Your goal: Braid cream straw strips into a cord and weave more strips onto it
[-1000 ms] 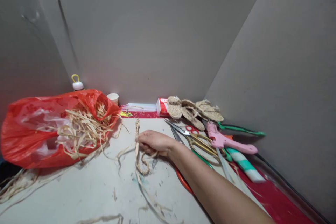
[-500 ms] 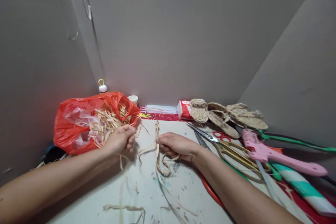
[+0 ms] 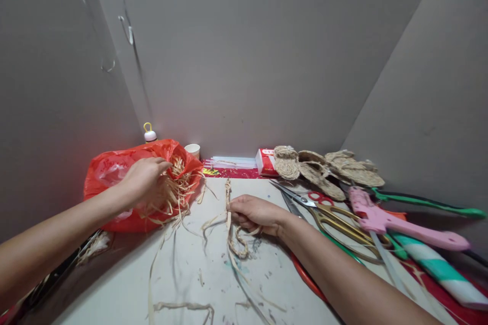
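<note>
My right hand (image 3: pixel 251 213) is closed, thumb and fingertips pinching a narrow braid of pale raffia (image 3: pixel 227 190) that lies on the white tabletop. From the braid, a looped plaited length (image 3: pixel 240 251) and loose strands trail toward me. At the left, my left hand (image 3: pixel 147 175) is over the opening of a red plastic bag (image 3: pixel 109 162), among a bundle of dry raffia strips (image 3: pixel 179 185). Its fingertips are mostly hidden, so I cannot make out whether they hold a strip. Several long strips hang out of the bag over the table.
On the right lie gold-handled scissors (image 3: pixel 343 223), a pink glue gun (image 3: pixel 381 218) and a green-and-white striped roll (image 3: pixel 438 269). Woven straw slippers (image 3: pixel 320 177) and a red-and-white tissue pack (image 3: pixel 266 162) stand at the back, near a paper cup (image 3: pixel 193 151). Grey partitions enclose the table.
My left hand has moved left, from beside the braid to the raffia in the red bag, and more strips now spill out. My right hand keeps its pinch. The view has tipped slightly upward.
</note>
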A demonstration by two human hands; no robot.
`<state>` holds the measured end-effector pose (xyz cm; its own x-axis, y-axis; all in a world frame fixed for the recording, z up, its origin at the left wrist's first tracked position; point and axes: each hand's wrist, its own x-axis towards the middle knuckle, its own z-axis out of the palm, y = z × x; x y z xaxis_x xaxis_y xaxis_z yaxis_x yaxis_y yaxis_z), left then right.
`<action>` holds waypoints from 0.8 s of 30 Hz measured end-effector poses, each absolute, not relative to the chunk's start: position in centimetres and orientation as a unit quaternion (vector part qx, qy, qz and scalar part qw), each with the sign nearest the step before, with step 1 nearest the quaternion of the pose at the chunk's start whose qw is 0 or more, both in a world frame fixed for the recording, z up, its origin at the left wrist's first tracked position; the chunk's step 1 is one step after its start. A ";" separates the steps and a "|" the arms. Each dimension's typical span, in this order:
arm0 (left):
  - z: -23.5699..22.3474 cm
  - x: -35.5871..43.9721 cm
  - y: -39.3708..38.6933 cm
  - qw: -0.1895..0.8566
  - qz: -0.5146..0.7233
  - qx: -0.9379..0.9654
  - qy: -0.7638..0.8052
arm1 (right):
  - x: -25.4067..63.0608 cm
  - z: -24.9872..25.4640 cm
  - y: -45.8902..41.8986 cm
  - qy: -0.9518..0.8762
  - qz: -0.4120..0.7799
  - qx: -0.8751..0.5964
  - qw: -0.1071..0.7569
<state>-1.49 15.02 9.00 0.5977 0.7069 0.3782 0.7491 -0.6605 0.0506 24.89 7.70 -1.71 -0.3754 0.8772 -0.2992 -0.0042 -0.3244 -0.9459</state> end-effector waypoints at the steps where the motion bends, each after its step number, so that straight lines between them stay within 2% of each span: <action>1: 9.8 -1.6 14.0 0.029 -0.190 -0.897 -0.399 | 24.8 -1.6 7.7 -0.479 0.676 -0.454 0.327; 4: 11.8 -1.7 8.6 -0.188 -0.204 -0.902 -0.330 | 24.7 -1.2 7.5 -0.475 0.677 -0.456 0.330; 7: 11.6 -1.6 3.1 -0.376 -0.084 -0.899 -0.207 | 24.6 -0.9 7.5 -0.473 0.676 -0.459 0.331; 9: 9.7 -1.3 2.1 -0.443 0.018 -0.875 -0.192 | 24.6 -1.0 7.5 -0.473 0.673 -0.462 0.331; 11: 7.3 -1.1 3.8 -0.455 -0.052 -0.845 -0.276 | 24.7 -1.2 7.6 -0.476 0.670 -0.464 0.330; 14: 5.2 -1.5 9.7 -0.379 -0.223 -0.819 -0.368 | 24.7 -1.5 7.8 -0.484 0.663 -0.463 0.334; 16: 5.3 -2.3 13.9 -0.263 -0.299 -0.831 -0.388 | 24.7 -1.6 7.9 -0.487 0.658 -0.462 0.340; 17: 5.7 -2.7 15.6 -0.197 -0.315 -0.837 -0.403 | 24.6 -1.6 7.9 -0.488 0.657 -0.463 0.340; 21: 8.1 -3.6 18.3 0.079 -0.234 -0.884 -0.396 | 24.5 -1.3 7.8 -0.486 0.662 -0.462 0.336; 24: 10.2 -2.7 16.1 0.146 -0.286 -0.884 -0.339 | 24.6 -1.2 7.7 -0.481 0.669 -0.456 0.335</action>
